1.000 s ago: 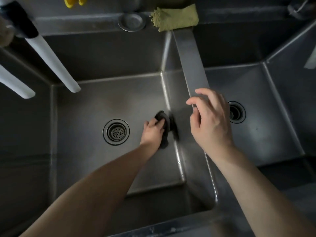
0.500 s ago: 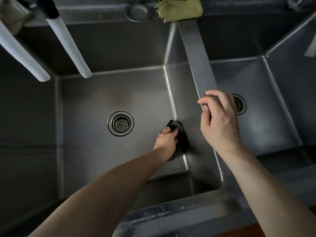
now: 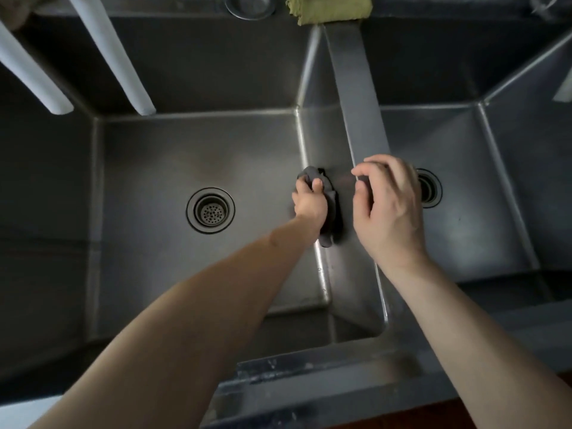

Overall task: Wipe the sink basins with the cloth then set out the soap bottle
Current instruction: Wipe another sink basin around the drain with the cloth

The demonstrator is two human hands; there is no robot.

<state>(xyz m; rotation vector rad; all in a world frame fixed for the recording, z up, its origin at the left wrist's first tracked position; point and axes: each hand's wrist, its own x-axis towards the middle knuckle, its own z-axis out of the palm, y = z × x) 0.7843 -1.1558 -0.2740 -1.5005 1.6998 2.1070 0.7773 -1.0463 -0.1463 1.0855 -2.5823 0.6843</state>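
I look down into a double steel sink. My left hand [image 3: 310, 202] reaches deep into the left basin [image 3: 148, 168] and grips a dark cloth [image 3: 331, 209], pressing it against the basin's right wall by the divider. My right hand [image 3: 388, 205] rests on the divider's top edge [image 3: 359, 97], fingers curled over the rim, between the two basins. The right basin [image 3: 470, 193] lies beyond it, its drain [image 3: 428, 188] partly hidden by my fingers. No soap bottle shows.
The left basin's drain strainer [image 3: 210, 210] sits at its middle. Two white tubes [image 3: 111, 54] hang over the basin's far left. A folded green cloth [image 3: 329, 8] and a round metal plug [image 3: 250, 6] lie on the back ledge. The front rim [image 3: 309, 376] runs below.
My left hand has slid the dark cloth back and forth along the right wall of the left basin. My right hand has stayed on the divider, its fingers curling more.
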